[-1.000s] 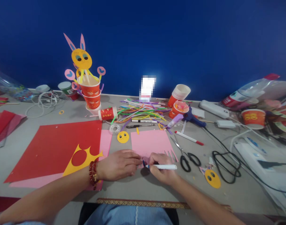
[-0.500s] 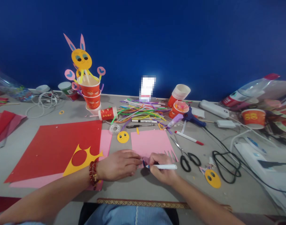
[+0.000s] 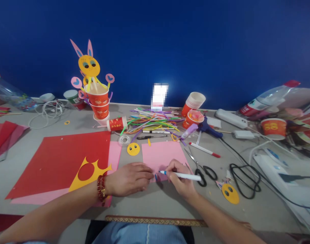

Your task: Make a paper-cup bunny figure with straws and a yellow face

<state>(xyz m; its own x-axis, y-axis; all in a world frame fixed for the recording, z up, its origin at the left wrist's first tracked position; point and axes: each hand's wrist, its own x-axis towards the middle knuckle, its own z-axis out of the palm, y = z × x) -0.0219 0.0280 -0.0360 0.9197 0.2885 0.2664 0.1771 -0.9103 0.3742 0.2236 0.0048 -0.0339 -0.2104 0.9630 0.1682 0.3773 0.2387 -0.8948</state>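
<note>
My right hand (image 3: 181,179) grips a white marker with a blue tip (image 3: 186,175), its tip pointing left just above the pink paper (image 3: 161,152). At the lower left of that sheet, my left hand (image 3: 132,179) has its fingers together, the fingertips holding down a small pink paper piece with a blue mark (image 3: 156,176). Part of this piece is hidden by the fingers. Beyond the left hand lies a small yellow paper face (image 3: 133,149). Black-handled scissors (image 3: 209,173) rest right of the pink sheet, partly behind my right hand.
Red paper (image 3: 68,152) and a yellow cut-out scrap (image 3: 96,171) lie left. Stacked cups carry a rabbit figure (image 3: 89,66). Colourful pipe cleaners (image 3: 155,120) are heaped at the back. A glue gun (image 3: 209,127), its black cable (image 3: 246,193) and another yellow face (image 3: 230,194) occupy the right.
My right hand has moved a little right and up, lifting the marker tip off the small pink piece. The blue mark now shows. My left hand stays in place.
</note>
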